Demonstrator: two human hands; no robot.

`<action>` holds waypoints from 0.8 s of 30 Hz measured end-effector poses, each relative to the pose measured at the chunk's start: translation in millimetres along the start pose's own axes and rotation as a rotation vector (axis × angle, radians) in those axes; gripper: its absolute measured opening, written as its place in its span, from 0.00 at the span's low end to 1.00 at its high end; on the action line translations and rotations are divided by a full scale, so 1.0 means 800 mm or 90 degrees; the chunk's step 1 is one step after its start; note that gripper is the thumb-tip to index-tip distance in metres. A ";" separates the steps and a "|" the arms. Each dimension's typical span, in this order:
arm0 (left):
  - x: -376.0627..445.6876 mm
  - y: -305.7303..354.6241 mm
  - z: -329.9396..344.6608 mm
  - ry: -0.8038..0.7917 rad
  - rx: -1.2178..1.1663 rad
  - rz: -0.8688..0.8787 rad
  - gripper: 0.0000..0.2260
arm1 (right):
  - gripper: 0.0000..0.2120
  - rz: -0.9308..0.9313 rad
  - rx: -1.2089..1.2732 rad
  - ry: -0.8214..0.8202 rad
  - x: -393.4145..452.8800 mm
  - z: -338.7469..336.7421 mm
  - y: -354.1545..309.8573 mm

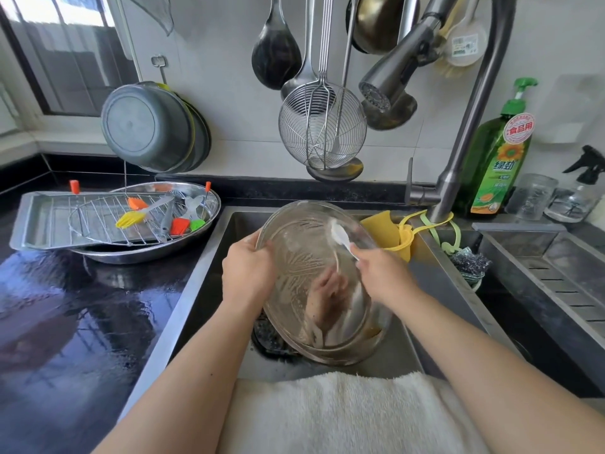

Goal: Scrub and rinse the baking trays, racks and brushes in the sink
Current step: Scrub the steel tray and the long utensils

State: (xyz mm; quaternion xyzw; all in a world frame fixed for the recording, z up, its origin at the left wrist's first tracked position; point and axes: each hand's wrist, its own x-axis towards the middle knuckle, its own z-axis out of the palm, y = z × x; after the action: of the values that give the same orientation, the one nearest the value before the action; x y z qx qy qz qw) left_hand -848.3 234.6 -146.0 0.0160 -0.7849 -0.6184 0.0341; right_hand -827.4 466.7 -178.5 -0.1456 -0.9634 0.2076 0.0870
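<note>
Worktop [82, 290]: dark, glossy and wet, to the left of my sink.
Sink [209, 273]: steel basin right in front of me, with a white towel [343, 411] draped over its near edge.
Oval tray [324, 283]: shiny steel, standing tilted on its lower edge inside the sink, its hollow side turned toward me.
Stack on the worktop: a rectangular baking tray [42, 221] lies across a second oval tray [209, 204], with a round wire rack [108, 221] on top.
Brushes [157, 217]: yellow, orange, red and green ones lie on the rack, well apart from my hands.
Left hand [248, 270]: my grip is clamped on the upper left rim of the tilted tray.
Right hand [383, 273]: my grip is closed round the handle of a white brush [340, 235], whose head touches the upper inside of the tray.
</note>
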 end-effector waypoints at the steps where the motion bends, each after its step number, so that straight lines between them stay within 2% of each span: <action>1: 0.001 0.002 -0.003 0.011 0.002 0.015 0.16 | 0.22 0.024 -0.051 -0.029 -0.003 -0.003 0.006; 4: 0.006 0.005 -0.013 0.062 0.008 0.035 0.18 | 0.21 0.018 -0.169 -0.197 -0.020 -0.004 0.006; 6: 0.005 0.008 -0.017 0.084 0.009 0.034 0.20 | 0.20 0.011 -0.141 -0.243 -0.025 -0.002 0.006; 7: 0.006 0.008 -0.018 0.092 0.003 0.032 0.19 | 0.19 0.023 -0.106 -0.219 -0.023 -0.004 0.007; 9: 0.010 0.004 -0.015 0.101 -0.015 0.016 0.18 | 0.20 0.044 -0.038 -0.103 -0.014 -0.010 0.011; 11: 0.013 0.002 -0.008 0.090 -0.025 0.010 0.17 | 0.20 0.045 -0.026 -0.022 -0.010 -0.011 0.009; 13: 0.015 -0.003 0.000 0.058 -0.015 0.027 0.18 | 0.21 0.011 0.008 -0.016 -0.014 -0.005 -0.005; 16: 0.014 -0.009 0.005 0.012 -0.004 0.037 0.19 | 0.21 -0.108 0.091 -0.016 -0.022 0.008 -0.025; 19: 0.012 -0.007 0.007 0.014 -0.012 0.035 0.17 | 0.24 -0.015 0.020 0.050 -0.007 -0.002 -0.016; 21: 0.012 -0.004 0.006 0.030 -0.027 0.041 0.17 | 0.24 0.023 -0.020 -0.003 -0.009 -0.005 -0.011; 24: 0.017 -0.010 -0.002 0.056 -0.046 0.032 0.18 | 0.21 -0.093 0.113 -0.155 -0.042 0.006 -0.031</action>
State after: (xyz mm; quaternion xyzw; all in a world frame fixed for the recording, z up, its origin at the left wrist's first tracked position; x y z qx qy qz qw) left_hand -861.8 230.3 -153.1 0.0218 -0.7599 -0.6442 0.0845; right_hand -803.0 432.7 -175.6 -0.0405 -0.9526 0.3014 -0.0030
